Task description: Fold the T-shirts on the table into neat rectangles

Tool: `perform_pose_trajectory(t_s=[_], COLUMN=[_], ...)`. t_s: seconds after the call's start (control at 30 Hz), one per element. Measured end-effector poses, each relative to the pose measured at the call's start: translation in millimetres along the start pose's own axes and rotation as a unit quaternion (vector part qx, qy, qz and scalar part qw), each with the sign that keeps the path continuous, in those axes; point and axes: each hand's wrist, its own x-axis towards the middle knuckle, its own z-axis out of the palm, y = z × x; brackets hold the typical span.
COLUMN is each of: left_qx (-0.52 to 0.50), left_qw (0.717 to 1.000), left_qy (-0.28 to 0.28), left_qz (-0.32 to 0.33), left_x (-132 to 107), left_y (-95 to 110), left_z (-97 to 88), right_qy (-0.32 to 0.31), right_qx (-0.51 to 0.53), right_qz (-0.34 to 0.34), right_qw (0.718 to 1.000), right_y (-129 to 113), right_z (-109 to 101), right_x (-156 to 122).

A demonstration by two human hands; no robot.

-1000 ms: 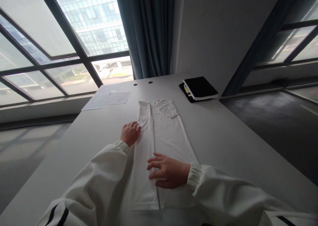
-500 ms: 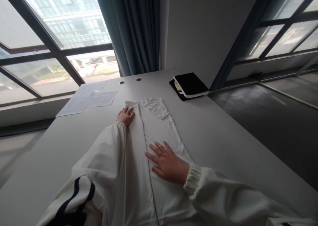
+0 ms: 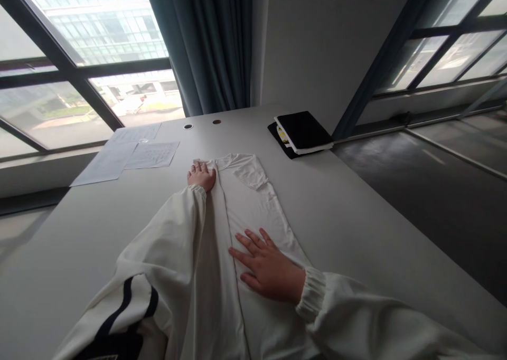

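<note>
A white T-shirt (image 3: 253,204) lies lengthwise on the table, its left side folded inward so that an edge runs down its middle. The collar is at the far end, and a short sleeve lies folded over at the far right. My left hand (image 3: 202,176) rests flat on the far left corner of the shirt, fingers apart. Nearer to me, my right hand (image 3: 269,269) is spread on the shirt's middle, fingertips by the folded edge. Neither hand grips the cloth. My sleeves hide part of the shirt's near end.
The white table (image 3: 348,233) carries papers (image 3: 152,154) at the far left. Black-covered books (image 3: 304,130) are stacked at the far right. Two cable holes sit near the back edge, before a blue curtain (image 3: 217,43) and windows.
My left hand has slid slightly away from me, up toward the collar end of the shirt. The right hand stays almost in place. The view has shifted a little.
</note>
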Motion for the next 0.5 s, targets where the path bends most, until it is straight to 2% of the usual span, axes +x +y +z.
perform_pose_trajectory(t_s=[0.13, 0.3, 0.4, 0.5], left_qx=[0.003, -0.004, -0.031, -0.045], left_qw=[1.0, 1.0, 0.998, 0.99], left_qy=[-0.005, -0.014, 0.019, 0.059], left_qz=[-0.027, 0.008, 0.057, 0.123], left_x=[9.3, 12.1, 0.0, -31.2], left_y=[-15.9, -48.8, -59.7, -61.9], left_z=[-2.8, -14.1, -19.7, -21.8], right_qy=[-0.002, -0.003, -0.003, -0.004], right_qx=[-0.004, 0.001, 0.011, 0.012], right_qz=[0.002, 0.0, -0.002, 0.001], right_qw=[1.0, 1.0, 1.0, 1.0], right_y=[-1.3, 0.1, 0.9, 1.4], right_z=[-2.2, 0.1, 0.9, 1.0], right_x=[0.0, 0.4, 0.5, 0.6])
